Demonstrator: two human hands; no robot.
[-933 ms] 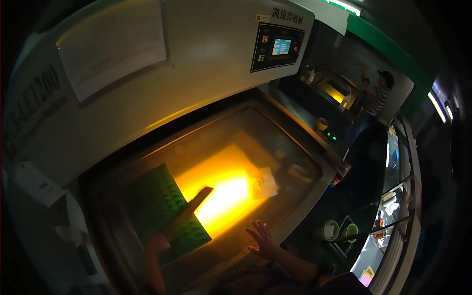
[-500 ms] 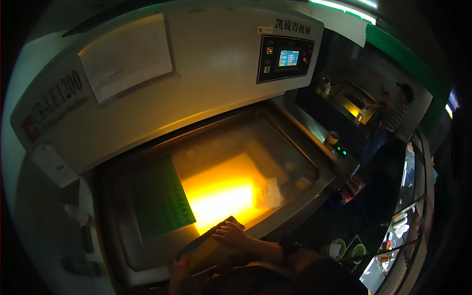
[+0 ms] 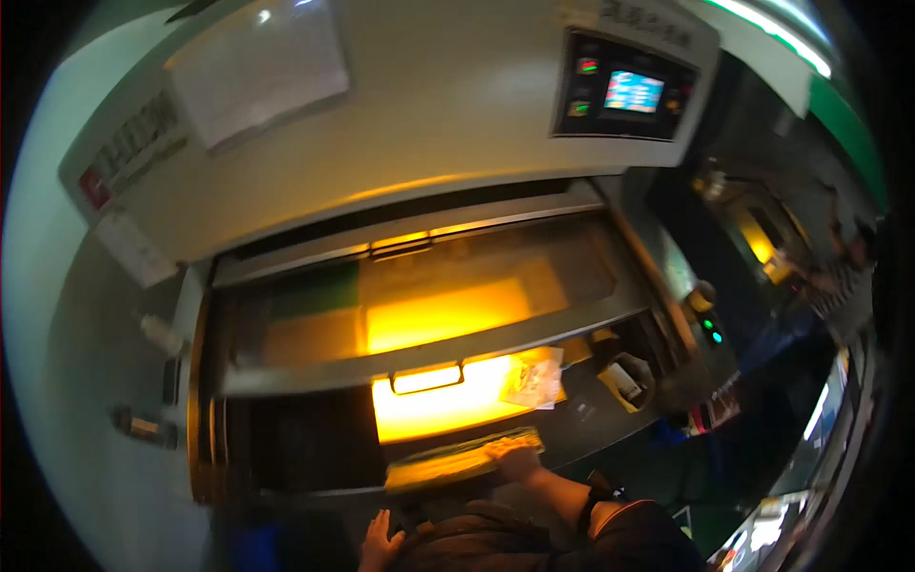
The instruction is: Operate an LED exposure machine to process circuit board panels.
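My right hand is closed over the right end of a long, flat yellow-lit slab at the front edge of a large machine. What the slab is made of cannot be told through the blur. My left hand is held low near my body, fingers apart, touching nothing visible. Beyond the slab, a glowing yellow-white panel lies in the machine bed. A clear cover with a metal front bar and a handle spans the bed's rear part. Through it a green sheet shows dimly.
Crumpled clear plastic lies on the lit panel's right, beside an open small box. The machine's hood with its control screen overhangs the back. Two green lights glow at right. A co-worker sits at another lit station.
The clear cover has shifted back from the front edge, baring the lit panel. My left hand has come off the slab; the right stays on it. My view has also tilted.
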